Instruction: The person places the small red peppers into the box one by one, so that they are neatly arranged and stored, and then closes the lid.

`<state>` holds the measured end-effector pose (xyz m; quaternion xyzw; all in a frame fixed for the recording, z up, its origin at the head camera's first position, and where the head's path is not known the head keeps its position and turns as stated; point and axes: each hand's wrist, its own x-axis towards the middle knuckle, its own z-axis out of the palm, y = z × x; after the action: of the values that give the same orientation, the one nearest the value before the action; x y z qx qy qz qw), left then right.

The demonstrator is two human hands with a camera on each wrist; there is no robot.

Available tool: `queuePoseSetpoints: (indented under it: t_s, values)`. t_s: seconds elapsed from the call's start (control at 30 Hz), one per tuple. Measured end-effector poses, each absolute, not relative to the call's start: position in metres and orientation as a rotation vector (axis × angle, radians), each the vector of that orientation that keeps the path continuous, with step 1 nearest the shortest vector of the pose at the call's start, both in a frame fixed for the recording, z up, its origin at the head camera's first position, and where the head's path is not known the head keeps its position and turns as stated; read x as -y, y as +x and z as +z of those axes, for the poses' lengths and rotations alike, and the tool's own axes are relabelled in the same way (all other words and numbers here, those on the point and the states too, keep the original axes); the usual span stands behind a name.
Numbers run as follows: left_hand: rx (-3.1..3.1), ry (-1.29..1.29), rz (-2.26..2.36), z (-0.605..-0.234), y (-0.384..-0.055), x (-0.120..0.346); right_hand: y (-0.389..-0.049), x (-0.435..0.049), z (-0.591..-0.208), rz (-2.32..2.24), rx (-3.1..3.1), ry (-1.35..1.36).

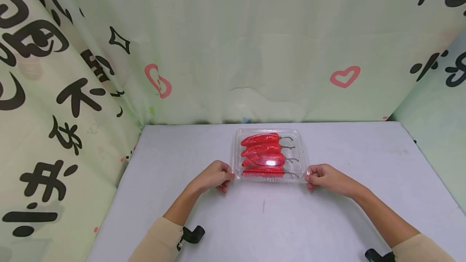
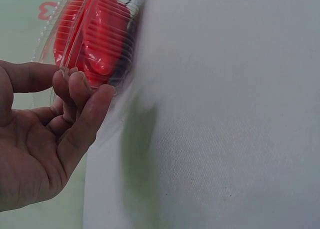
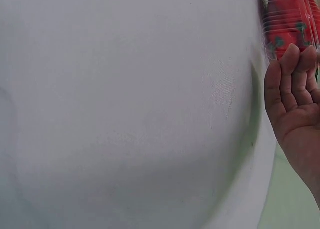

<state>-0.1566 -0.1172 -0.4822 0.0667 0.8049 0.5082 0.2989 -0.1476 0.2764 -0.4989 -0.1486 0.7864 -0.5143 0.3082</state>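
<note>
A clear plastic box (image 1: 236,144) lies toward the back of the table, its lid apparently down. Inside, several red chili peppers (image 1: 263,148) are lined up with their stems pointing right. My left hand (image 1: 215,176) pinches the box's near left corner between thumb and fingers; in the left wrist view that hand (image 2: 45,134) shows its palm, with fingertips at the ribbed plastic edge. At the near right corner, my right hand (image 1: 327,179) pinches the rim. The right wrist view has this hand (image 3: 297,96) at its edge, the thumb largely out of sight.
The box rests on a white-covered table (image 1: 276,225). A pale green curtain (image 1: 247,51) with printed hearts and black characters rises behind and to both sides. Dark wrist cameras (image 1: 194,234) sit at both sleeves.
</note>
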Motion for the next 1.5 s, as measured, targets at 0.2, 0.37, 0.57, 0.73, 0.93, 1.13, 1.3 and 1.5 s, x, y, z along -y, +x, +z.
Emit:
queuePoseSetpoints:
  t_s: [0.2, 0.37, 0.57, 0.73, 0.93, 1.13, 1.3, 1.5]
  values:
    - [-2.15, 0.178, 1.352, -0.481, -0.156, 0.117, -0.148, -0.274, -0.495, -1.309, -2.117, -0.346]
    - [-2.158, 0.168, 1.345, -0.482, -0.156, 0.117, -0.148, -0.275, -0.496, -1.333, -2.101, -0.327]
    - [-2.158, 0.17, 1.347, -0.481, -0.155, 0.118, -0.147, -0.275, -0.494, -1.368, -2.078, -0.31]
    - [-2.16, 0.168, 1.348, -0.481, -0.155, 0.119, -0.147, -0.276, -0.494, -1.368, -2.077, -0.306]
    - [-2.174, 0.168, 1.355, -0.479, -0.153, 0.119, -0.145, -0.278, -0.491, -1.369, -2.089, -0.311]
    - [-2.214, 0.143, 1.341, -0.473, -0.153, 0.123, -0.144, -0.286, -0.486, -1.32, -2.211, -0.339]
    - [-2.398, 0.134, 1.288, -0.468, -0.155, 0.131, -0.145, -0.298, -0.473, -1.268, -2.382, -0.343]
    - [-2.705, 0.149, 1.159, -0.451, -0.157, 0.142, -0.147, -0.315, -0.445, -1.093, -2.674, -0.338]
